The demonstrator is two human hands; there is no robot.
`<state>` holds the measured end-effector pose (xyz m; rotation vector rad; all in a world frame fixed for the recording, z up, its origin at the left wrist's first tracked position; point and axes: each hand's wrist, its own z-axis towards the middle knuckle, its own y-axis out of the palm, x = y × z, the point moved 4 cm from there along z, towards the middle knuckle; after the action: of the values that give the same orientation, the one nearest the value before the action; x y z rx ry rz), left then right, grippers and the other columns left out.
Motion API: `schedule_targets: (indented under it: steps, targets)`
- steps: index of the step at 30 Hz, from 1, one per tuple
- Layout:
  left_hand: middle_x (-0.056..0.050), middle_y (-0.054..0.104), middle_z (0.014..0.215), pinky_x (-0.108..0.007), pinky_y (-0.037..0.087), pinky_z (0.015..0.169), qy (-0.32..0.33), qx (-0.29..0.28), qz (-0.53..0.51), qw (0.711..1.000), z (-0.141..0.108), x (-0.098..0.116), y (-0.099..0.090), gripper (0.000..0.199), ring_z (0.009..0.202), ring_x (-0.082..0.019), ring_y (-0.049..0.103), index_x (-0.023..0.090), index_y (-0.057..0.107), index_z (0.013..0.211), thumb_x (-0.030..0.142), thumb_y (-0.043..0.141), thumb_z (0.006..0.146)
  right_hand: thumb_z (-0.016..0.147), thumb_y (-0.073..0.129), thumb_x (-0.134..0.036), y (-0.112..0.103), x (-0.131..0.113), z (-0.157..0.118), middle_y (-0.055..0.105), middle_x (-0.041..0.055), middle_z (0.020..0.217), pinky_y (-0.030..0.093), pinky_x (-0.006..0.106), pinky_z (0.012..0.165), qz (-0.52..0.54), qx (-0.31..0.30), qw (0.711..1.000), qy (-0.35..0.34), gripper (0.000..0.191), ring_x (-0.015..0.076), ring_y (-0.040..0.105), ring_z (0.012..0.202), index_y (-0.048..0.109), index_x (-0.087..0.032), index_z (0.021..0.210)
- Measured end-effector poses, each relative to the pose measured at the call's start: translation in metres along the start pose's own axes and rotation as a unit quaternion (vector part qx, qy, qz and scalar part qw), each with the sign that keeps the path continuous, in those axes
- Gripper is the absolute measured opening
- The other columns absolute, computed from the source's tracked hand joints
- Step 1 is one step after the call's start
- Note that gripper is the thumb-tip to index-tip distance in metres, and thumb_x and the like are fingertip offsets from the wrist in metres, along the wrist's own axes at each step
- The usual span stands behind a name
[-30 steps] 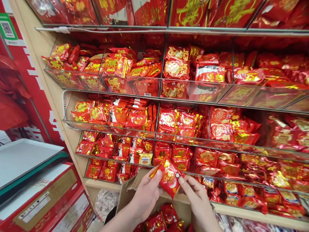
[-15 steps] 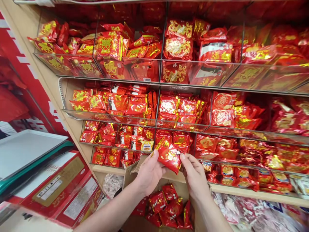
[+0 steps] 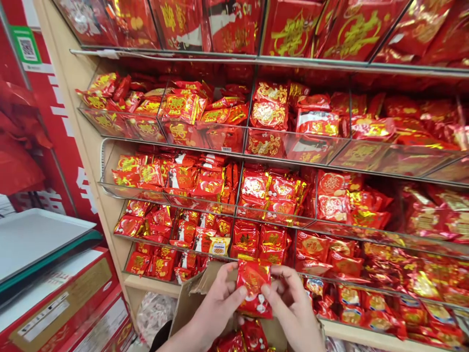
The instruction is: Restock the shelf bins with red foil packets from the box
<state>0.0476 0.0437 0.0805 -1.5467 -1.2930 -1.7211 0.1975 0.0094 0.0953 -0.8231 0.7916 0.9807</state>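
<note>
A small red foil snack packet (image 3: 253, 287) with gold print is held upright between my two hands. My left hand (image 3: 222, 298) grips its left edge, thumb on the front and fingers behind. My right hand (image 3: 287, 303) pinches the right edge in the same way. Directly below stands an open cardboard box (image 3: 186, 298), with several similar red packets (image 3: 252, 335) inside it, partly hidden by my hands. Just behind the held packet, more red packets (image 3: 246, 239) sit in the shelf's lower clear compartment.
Tiered wooden shelving (image 3: 75, 132) with clear plastic dividers (image 3: 205, 198) holds rows of red and gold packets. To the left are a grey tray (image 3: 44, 239) and red cartons (image 3: 62, 303). A clear bag (image 3: 156, 315) lies under the bottom shelf.
The view has tilted up, showing the upper shelf. The packet, formerly slanted between my hands, is now upright and squared, with both thumbs on its front.
</note>
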Motion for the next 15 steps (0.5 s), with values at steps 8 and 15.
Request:
schedule_targets:
  steps: [8,15]
  targets:
    - [0.007,0.056,0.055,-0.016,0.033,0.037,-0.064,0.017,-0.059,0.996,-0.011,0.011,-0.011,0.049,0.039,-0.006,0.044,0.023,0.046,0.097,0.053,0.067,0.064,0.082,0.05,-0.022,0.005,-0.039,-0.002,0.059,0.0059,0.12,0.054,0.031,0.083,-0.372,-0.164,0.803,-0.436,0.044,0.022,0.055,0.11,0.046,-0.02,0.126]
    - [0.001,0.063,0.057,-0.017,0.029,0.039,-0.062,0.005,-0.09,0.994,-0.014,-0.002,-0.023,0.042,0.041,-0.008,0.053,0.02,0.05,0.085,0.055,0.064,0.067,0.081,0.044,-0.006,-0.029,-0.066,0.086,0.053,0.0143,0.125,0.042,0.044,0.1,-0.397,0.039,0.794,-0.458,0.054,0.0231,0.041,0.123,0.034,-0.013,0.134]
